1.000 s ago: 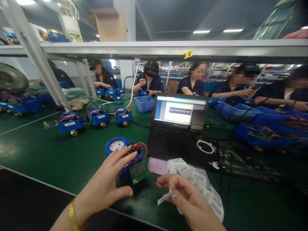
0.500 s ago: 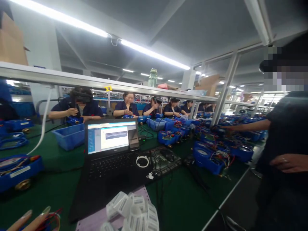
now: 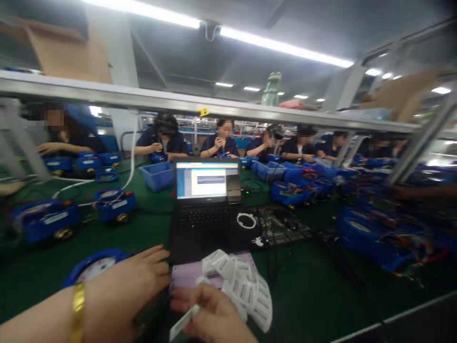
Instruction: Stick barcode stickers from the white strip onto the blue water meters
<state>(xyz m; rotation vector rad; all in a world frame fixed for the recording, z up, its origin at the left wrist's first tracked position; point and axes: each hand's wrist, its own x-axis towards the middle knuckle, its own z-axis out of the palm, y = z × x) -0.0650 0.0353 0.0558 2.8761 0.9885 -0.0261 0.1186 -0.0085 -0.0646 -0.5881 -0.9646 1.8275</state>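
My left hand (image 3: pixel 143 278), a gold bracelet (image 3: pixel 77 309) on its wrist, reaches across the lower left, fingers stretched out toward the laptop's front corner; its thumb is hidden. Partly behind that arm lies a blue meter (image 3: pixel 96 267) with a round pale dial. Beside it, my right hand (image 3: pixel 216 314) pinches a small white label (image 3: pixel 183 324) between thumb and finger. Just behind the right hand, a curled strip of printed labels (image 3: pixel 246 290) rests on a pinkish sheet (image 3: pixel 189 271). Both hands are somewhat blurred.
A laptop (image 3: pixel 210 224) stands open in the middle, with a phone (image 3: pixel 233 189) against its screen and a white ring (image 3: pixel 246 220) on it. Blue meters (image 3: pixel 117 205) sit left, more with loose wires (image 3: pixel 378 238) right. A shelf (image 3: pixel 150 97) crosses above; co-workers (image 3: pixel 221 138) sit opposite.
The view has swung left, and the person standing at the right is mostly out of frame. My left hand has come further in, and my right hand has appeared with a label.
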